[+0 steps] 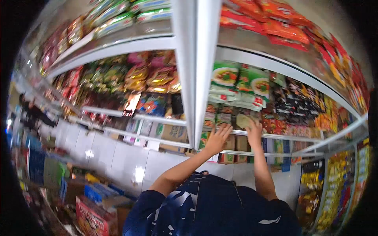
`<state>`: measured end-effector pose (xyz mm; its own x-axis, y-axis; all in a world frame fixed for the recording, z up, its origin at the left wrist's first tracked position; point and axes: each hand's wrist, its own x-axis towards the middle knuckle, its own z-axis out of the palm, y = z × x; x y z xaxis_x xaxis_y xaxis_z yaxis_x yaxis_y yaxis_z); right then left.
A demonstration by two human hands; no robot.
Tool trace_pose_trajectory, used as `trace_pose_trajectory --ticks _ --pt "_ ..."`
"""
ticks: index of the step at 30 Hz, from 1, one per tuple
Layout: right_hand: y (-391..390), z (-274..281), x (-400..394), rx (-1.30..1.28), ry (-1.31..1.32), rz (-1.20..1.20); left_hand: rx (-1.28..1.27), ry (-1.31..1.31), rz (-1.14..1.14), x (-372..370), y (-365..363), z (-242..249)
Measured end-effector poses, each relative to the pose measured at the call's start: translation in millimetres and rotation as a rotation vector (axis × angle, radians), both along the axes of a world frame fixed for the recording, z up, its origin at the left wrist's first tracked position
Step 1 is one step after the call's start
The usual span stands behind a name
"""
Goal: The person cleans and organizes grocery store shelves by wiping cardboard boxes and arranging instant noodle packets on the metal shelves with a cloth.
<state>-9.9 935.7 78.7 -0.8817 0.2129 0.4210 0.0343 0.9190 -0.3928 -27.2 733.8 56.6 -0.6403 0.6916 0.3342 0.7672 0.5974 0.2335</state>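
Note:
Both arms reach forward to a white-framed shelf (275, 136) of packets. My left hand (219, 138) rests at the shelf's front edge, fingers spread, beside small packets (223, 119). My right hand (254, 129) is at the same edge a little to the right, its fingers bent at a pale, round-looking packet (243, 121); whether it grips the packet is unclear. Behind the hands lie green and white packets with a food picture (225, 74). Black packets (297, 103) are piled to the right.
Orange-red packets (285, 31) fill the upper right shelf. A white upright post (202, 70) divides the shelving. Boxes (173, 133) stand on the lower level. Cartons, one of them red (92, 216), sit behind at the lower left. A person (37, 112) is far left. Yellow packs (334, 188) line the right.

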Motion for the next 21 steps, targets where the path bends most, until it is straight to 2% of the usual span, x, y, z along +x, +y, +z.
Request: trace_pose_trajectory --ticks 1,2,3,4,8,13,14,16,17,19,21 --pt "-25.5 -4.3 -14.0 -0.056 0.008 0.046 0.116 -0.028 0.051 5.1 -0.5 3.3" --pt "-49.6 0.6 -23.1 -0.042 -0.049 0.134 0.118 -0.034 0.098 3.1 -0.5 -7.9" --pt "-68.8 -2.1 -32.0 -0.032 0.009 0.212 0.222 0.001 0.139 -2.7 -0.5 -26.8" --pt "-80.5 -5.1 -38.7 -0.026 0.068 0.284 0.322 0.042 0.173 -3.6 -3.8 -25.9" --pt "-57.9 -16.0 -50.9 -0.100 0.043 0.383 0.290 0.026 0.145 2.1 -8.8 -16.4" --pt "72.0 -14.6 -5.5 -0.107 0.007 0.108 0.365 0.087 0.204 5.2 3.0 -11.2" --pt "110.9 -23.3 4.3 -0.196 0.072 0.114 0.372 0.094 0.219 5.4 6.6 -11.9" --pt "163.2 -18.2 31.6 -0.071 0.002 -0.077 0.393 0.129 0.263 4.3 11.0 -13.7" --pt "167.0 -15.0 35.7 -0.074 0.002 -0.062 0.416 0.095 0.286 7.6 12.8 -5.6" --pt "159.7 -7.6 41.4 0.110 0.007 -0.157 0.413 0.083 0.307 4.7 14.7 -9.6" --pt "122.7 3.5 30.4 0.111 -0.053 -0.045 0.414 0.063 0.330 6.0 17.8 -11.7"
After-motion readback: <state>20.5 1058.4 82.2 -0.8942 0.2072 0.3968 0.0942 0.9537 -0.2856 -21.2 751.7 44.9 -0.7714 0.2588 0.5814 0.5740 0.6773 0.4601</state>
